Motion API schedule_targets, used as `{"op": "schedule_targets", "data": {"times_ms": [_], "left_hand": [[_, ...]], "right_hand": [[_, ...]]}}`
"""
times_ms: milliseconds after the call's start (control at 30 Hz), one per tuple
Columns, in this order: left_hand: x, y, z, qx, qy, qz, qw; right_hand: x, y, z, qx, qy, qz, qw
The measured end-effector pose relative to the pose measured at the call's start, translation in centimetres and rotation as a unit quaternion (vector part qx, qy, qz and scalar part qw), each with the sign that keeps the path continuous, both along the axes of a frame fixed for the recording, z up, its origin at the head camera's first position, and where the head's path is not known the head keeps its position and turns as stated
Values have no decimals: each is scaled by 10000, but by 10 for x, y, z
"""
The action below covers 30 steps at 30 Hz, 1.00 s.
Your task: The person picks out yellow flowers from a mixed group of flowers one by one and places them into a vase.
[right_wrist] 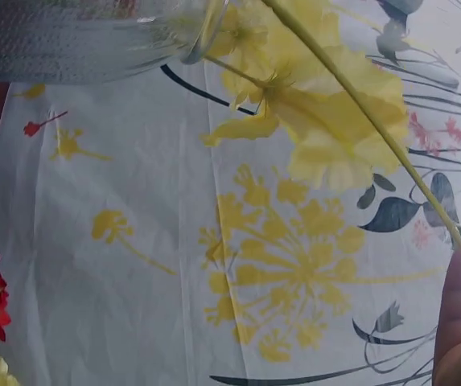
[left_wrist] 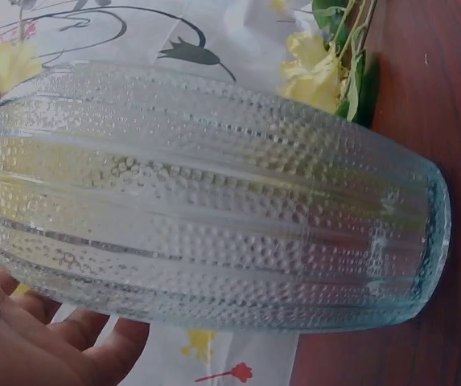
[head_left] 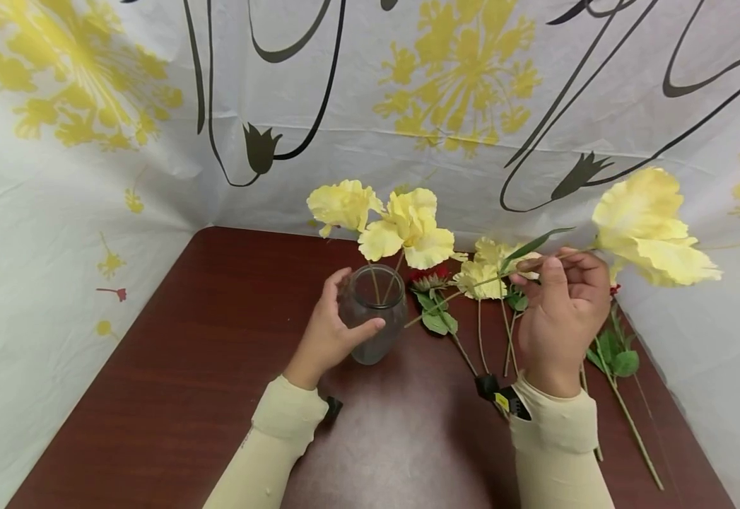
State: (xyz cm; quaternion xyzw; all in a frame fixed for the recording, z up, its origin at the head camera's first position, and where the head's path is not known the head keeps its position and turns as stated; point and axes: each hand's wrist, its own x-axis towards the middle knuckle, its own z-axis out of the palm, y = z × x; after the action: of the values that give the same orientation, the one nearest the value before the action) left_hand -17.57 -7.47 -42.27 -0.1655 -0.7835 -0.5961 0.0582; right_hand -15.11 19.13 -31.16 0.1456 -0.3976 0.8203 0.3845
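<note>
**Insertion Stage: Alignment Before Entry**

The step in hand appeared to be the addition of a further yellow flower (head_left: 656, 230) to the glass vase (head_left: 376, 343). Two yellow blooms (head_left: 409, 230) already stood above the vase mouth, their stalks inside.

The next move called for three actions: raise the free end of the held stem (right_wrist: 361, 105) over the rim (head_left: 379, 307), bring the stem nearer vertical, and lower it past the two stalks. Entry from too low would risk striking the glass.

Grip status, left hand (head_left: 334, 318): clamped round the upper vase, thumb across the near side, mouth facing up.

Grip status, right hand (head_left: 563, 307): thumb and fingers pinched together on the stem, close behind the bloom. The bloom lay on the outer side of this grip; the stem slanted from it toward the vase. The free end appeared outside the mouth, just beside the vase's right side; contact could not be determined.
</note>
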Motion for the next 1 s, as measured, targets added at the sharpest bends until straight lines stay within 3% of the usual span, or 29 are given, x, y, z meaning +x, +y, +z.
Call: {"op": "schedule_targets", "data": {"times_ms": [233,467,600,767,1000], "left_hand": [[-2,3,-3,-177,565,90,9982],[-4,-1,-6,228,846,-171,9960],[-3,0,-6,190,617,-203,9977],[0,2,-3,-18,196,-76,9998],[2,5,1,-115,-69,-38,9999]], "right_hand": [[-4,-4,5,-507,181,-173,9984],[-13,-14,3,-69,-42,-197,9998],[-18,-22,-3,335,-244,-202,9989],[-25,-30,-17,1206,-526,-299,9909],[-33,-42,-36,1771,-949,173,9795]]}}
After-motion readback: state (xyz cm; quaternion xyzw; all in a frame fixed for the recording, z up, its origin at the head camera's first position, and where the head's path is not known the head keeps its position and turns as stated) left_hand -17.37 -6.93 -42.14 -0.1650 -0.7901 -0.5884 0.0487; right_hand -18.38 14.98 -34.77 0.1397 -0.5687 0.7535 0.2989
